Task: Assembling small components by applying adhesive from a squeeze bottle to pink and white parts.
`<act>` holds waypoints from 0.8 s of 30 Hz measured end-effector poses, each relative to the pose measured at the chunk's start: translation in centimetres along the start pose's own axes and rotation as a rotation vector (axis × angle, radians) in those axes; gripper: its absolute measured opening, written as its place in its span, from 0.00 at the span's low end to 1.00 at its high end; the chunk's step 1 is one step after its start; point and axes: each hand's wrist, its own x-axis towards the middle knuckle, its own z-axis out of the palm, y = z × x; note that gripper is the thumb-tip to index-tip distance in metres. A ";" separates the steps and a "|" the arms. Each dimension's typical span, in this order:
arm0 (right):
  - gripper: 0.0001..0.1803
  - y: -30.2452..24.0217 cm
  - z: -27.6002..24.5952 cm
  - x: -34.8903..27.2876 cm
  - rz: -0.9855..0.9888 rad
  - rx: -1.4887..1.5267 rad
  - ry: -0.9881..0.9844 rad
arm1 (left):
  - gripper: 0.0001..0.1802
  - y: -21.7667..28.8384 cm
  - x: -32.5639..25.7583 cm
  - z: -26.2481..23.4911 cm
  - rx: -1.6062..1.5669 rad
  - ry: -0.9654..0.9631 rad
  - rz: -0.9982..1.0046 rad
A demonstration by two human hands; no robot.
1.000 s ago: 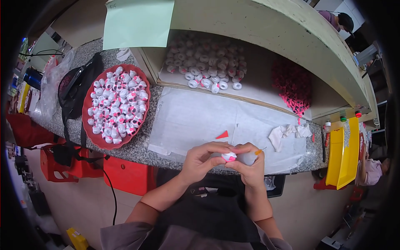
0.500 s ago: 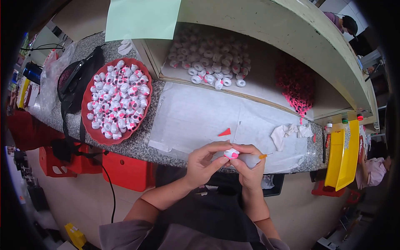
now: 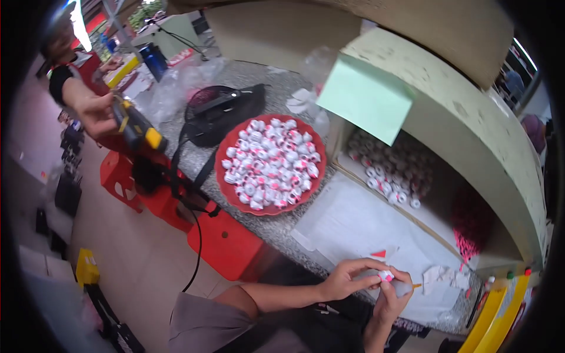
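Both hands pinch one small bead over the tabletop edge.

The left hand point(image 3: 344, 281) and right hand point(image 3: 389, 299) meet in a shared fingertip grip on a small white-and-pink bead point(image 3: 386, 275), steadying it for close handwork; just beyond the grip lies white paper point(image 3: 353, 226), farther off a red plate point(image 3: 226, 188) of similar beads.

One view only — a wide fisheye worn on the head, looking down and tilted so the granite counter point(image 3: 276, 226) runs diagonally. The left hand point(image 3: 347, 279) and right hand point(image 3: 391, 297) meet low and right of centre, fairly near the lens, forearms entering from the lower edge. Up and left of the grip sits the red tray point(image 3: 268, 165); up and right, the shelf point(image 3: 447, 135) bends along the rim. Far left of the grip — well apart — another person's hand point(image 3: 97, 115).
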 end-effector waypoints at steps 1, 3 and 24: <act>0.16 -0.1 0.1 -0.1 0.019 0.018 -0.014 | 0.14 -0.2 -0.3 -0.1 0.014 -0.001 0.018; 0.17 -0.4 0.7 0.0 0.045 0.062 -0.085 | 0.14 0.0 -0.4 -0.3 0.062 -0.043 0.033; 0.17 -5.4 32.4 0.1 -0.499 -0.240 -0.816 | 0.13 26.9 -3.8 -11.5 0.351 0.291 1.479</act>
